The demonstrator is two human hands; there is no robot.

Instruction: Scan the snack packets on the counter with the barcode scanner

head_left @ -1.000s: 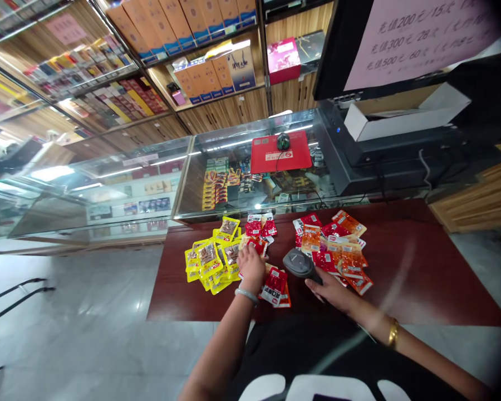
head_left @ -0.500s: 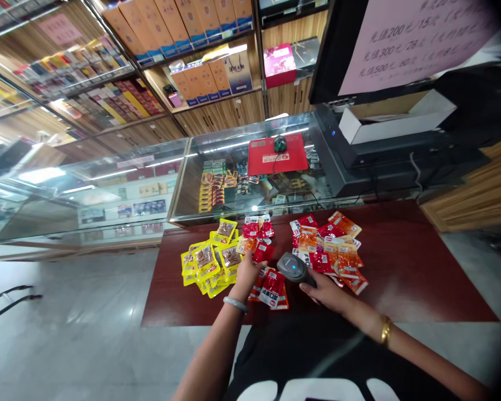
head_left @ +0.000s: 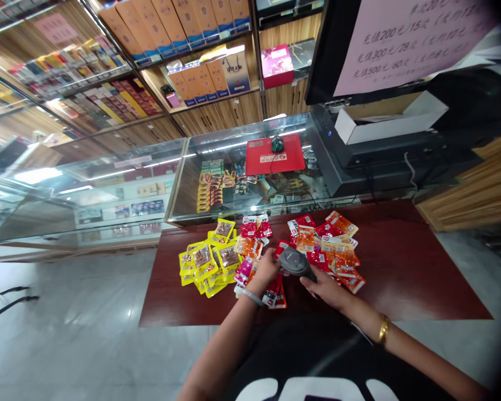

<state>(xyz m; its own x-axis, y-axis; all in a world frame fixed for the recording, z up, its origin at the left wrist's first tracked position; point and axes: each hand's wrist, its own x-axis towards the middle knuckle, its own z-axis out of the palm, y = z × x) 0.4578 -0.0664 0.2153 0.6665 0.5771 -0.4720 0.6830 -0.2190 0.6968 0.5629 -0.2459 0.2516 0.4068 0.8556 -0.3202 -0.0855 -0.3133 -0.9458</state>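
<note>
My right hand [head_left: 323, 287] is wrapped round the handle of a grey barcode scanner [head_left: 294, 260]. Its head hangs over the middle of the table, angled to the left. Close beside it, my left hand [head_left: 268, 268] grips a red snack packet [head_left: 282, 245], which is partly covered by the scanner head. Under and around my left wrist lie orange, magenta and red packets [head_left: 250, 248]. Left of these is a heap of yellow snack packets [head_left: 202, 260]. A mixed heap of red and orange packets [head_left: 342, 253] spreads to the right of the scanner.
The dark red table [head_left: 417, 267] meets a glass display counter [head_left: 234, 206]. On the counter lie a red mouse pad [head_left: 256, 159] and a mouse [head_left: 277, 145]. A monitor [head_left: 321, 67] and a white open box [head_left: 371, 131] stand at the right. Stocked shelves line the back.
My left hand has moved right with the red packet, bringing it to the scanner head. Orange and magenta packets it had covered now show. The scanner stays nearly in place.
</note>
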